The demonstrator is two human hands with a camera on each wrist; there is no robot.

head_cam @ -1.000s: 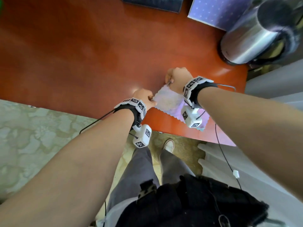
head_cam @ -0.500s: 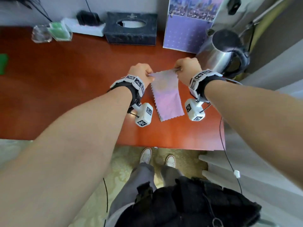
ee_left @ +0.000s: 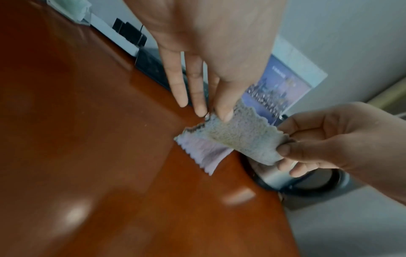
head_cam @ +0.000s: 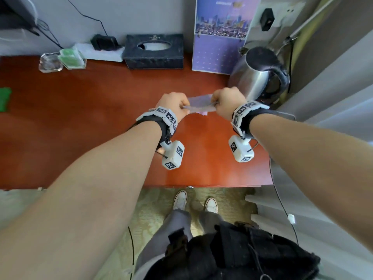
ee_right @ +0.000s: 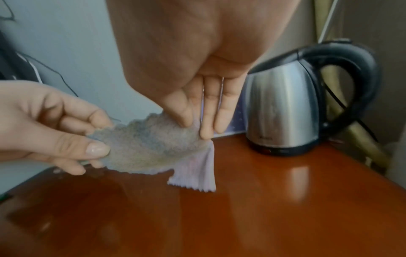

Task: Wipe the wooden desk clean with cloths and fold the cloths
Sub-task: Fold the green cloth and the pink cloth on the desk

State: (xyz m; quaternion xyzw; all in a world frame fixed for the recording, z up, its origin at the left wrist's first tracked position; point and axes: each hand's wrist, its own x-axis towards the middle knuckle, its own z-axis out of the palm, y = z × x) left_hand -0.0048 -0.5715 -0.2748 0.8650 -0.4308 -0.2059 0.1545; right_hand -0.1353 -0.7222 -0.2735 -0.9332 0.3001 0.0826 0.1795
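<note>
A small pale lilac cloth (head_cam: 199, 107) with zigzag edges is stretched between my two hands above the red-brown wooden desk (head_cam: 80, 122). My left hand (head_cam: 175, 107) pinches its left corner between thumb and fingertips. My right hand (head_cam: 226, 105) pinches the right corner. In the left wrist view the cloth (ee_left: 237, 137) is doubled over, with a lilac flap hanging toward the desk (ee_left: 87, 156). The right wrist view shows the same cloth (ee_right: 151, 147) with its lower flap just above the desk (ee_right: 263, 208). A green cloth (head_cam: 5, 99) lies at the desk's far left edge.
A steel kettle (head_cam: 260, 77) stands close behind my right hand. Along the back wall are a dark tissue box (head_cam: 154, 51), a calendar (head_cam: 220, 33), a glass ashtray (head_cam: 49, 62), a green holder (head_cam: 71, 57) and a power strip (head_cam: 101, 49). The desk's front edge (head_cam: 201, 185) is near my feet.
Both hands have lifted the cloth off the desk's front edge and carried it further back. It hung down flat half a second ago and is now doubled over between the hands.
</note>
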